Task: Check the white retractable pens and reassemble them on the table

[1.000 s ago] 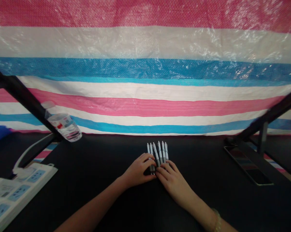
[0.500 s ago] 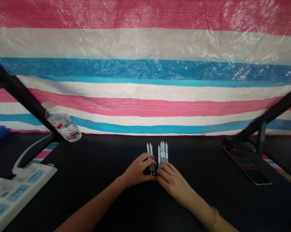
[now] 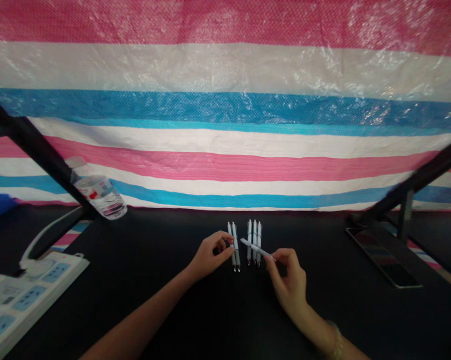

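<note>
Lifted from the row, one white pen pinched by the right hand; left hand grasping nothing, beside two pens; three pens lying separately.

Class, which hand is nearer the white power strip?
Left: the left hand is closer, right of the power strip; the right hand is farther right, holding a pen.
</note>
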A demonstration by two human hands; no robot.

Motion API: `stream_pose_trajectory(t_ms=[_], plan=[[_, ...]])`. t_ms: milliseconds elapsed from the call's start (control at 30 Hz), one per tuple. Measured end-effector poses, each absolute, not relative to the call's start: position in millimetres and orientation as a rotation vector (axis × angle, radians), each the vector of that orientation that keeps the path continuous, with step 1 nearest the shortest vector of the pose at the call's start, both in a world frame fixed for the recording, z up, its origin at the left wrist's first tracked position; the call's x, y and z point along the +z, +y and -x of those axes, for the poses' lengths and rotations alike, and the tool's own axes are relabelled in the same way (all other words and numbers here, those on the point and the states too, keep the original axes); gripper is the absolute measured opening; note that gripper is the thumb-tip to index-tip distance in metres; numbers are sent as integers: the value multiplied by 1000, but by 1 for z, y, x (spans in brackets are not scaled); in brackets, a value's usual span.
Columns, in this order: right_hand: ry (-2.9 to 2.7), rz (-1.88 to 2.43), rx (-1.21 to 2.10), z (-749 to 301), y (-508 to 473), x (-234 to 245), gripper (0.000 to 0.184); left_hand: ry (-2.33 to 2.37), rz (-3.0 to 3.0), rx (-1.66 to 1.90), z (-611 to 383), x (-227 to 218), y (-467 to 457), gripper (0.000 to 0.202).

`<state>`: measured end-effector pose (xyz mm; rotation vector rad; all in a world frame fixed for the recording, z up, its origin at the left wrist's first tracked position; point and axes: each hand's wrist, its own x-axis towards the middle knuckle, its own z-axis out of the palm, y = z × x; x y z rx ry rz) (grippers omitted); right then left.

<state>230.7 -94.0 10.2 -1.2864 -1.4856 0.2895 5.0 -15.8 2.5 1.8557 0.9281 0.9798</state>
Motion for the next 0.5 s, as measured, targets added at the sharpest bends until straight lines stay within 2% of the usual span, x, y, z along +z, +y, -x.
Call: stream_pose_trajectory(t_ms=[233, 500], plan=[[-1038, 1206, 718, -227, -92, 20, 25, 863, -1471, 1049, -3, -2, -10, 28], [-1115, 1049, 1031, -216, -96, 20, 29, 791, -1305, 1071, -1, 0, -6, 41]])
